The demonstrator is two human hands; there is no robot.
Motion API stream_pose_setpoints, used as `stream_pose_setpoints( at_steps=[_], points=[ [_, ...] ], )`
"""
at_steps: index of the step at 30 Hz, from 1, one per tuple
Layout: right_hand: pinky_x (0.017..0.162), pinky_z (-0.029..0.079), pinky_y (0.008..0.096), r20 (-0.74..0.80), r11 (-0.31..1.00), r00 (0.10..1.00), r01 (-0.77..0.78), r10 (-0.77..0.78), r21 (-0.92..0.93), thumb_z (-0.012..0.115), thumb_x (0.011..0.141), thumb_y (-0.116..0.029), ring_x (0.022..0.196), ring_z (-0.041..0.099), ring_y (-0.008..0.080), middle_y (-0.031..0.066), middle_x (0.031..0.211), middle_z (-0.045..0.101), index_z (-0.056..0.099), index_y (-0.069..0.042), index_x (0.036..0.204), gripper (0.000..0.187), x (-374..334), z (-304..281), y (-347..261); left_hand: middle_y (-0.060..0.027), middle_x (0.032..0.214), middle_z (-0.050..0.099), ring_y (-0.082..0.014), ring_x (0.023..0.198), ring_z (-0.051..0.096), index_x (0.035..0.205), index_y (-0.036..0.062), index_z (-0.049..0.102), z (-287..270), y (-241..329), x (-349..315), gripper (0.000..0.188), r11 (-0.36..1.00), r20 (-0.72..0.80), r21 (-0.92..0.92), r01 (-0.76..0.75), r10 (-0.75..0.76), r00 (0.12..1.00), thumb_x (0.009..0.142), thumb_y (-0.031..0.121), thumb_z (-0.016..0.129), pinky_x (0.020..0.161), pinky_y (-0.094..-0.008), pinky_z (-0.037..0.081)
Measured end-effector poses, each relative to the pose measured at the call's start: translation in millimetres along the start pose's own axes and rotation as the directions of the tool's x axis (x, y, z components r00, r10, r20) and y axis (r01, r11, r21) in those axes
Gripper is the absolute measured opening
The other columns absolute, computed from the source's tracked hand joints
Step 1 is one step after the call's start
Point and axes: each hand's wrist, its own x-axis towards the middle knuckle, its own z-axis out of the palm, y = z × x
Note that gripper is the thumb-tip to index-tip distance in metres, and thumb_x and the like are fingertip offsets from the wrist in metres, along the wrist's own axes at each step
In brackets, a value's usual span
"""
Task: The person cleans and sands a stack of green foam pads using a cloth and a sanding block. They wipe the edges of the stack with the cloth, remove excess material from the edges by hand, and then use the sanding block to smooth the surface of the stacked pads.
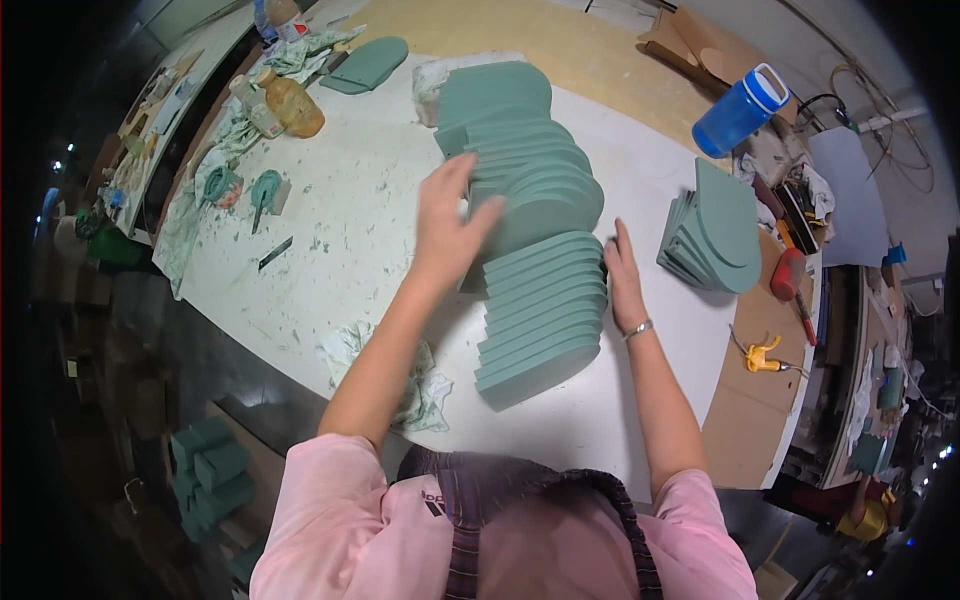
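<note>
A long row of sage-green panels (540,290) with one rounded end leans overlapped down the middle of the white table (350,190). My left hand (448,222) is at the row's left side, thumb and fingers apart, slightly blurred. Its fingertips are close to the panel edges; whether they touch I cannot tell. Along the rounded right edges lies my right hand (624,278), its fingers stretched out flat, holding nothing. To its right sits a smaller fanned stack of the same green panels (712,235).
A blue bottle (738,112), a red-headed mallet (788,275) and a yellow air gun (763,355) are on the right. At left are a jar of amber liquid (293,108), a putty-smeared tub (222,186) and a dark blade (275,253). A stained cloth (425,390) lies near my left forearm.
</note>
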Motion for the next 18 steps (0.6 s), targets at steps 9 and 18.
stream_pose_setpoints(
  at_steps=[9,18],
  points=[
    [0.115,0.031,0.0411,0.238,0.747,0.858,0.514,-0.455,-0.423,0.076,0.08,-0.038,0.139,0.038,0.035,0.0203,0.148,0.042,0.044,-0.007,0.147,0.08,66.8,35.7,-76.4,-0.0171,0.127,0.055,-0.0278,0.107,0.06,0.135,-0.0003,0.049,18.6,-12.6,-37.9,0.073,0.852,0.117,-0.236,0.468,-0.453,0.884,0.079,0.035,0.079,0.091,-0.0381,0.049],
    [0.098,0.046,0.0357,0.206,0.898,0.906,0.405,-0.369,-0.172,0.086,0.064,-0.019,0.107,0.058,0.0259,0.0104,0.112,0.062,0.065,-0.006,0.121,0.062,66.4,15.2,-86.8,-0.0166,0.128,0.056,-0.028,0.113,0.057,0.132,-0.0016,0.051,13.2,-29.3,-39.0,0.06,0.829,0.153,-0.323,0.457,-0.431,0.89,0.089,0.035,0.07,0.097,-0.0379,0.045]
  ],
)
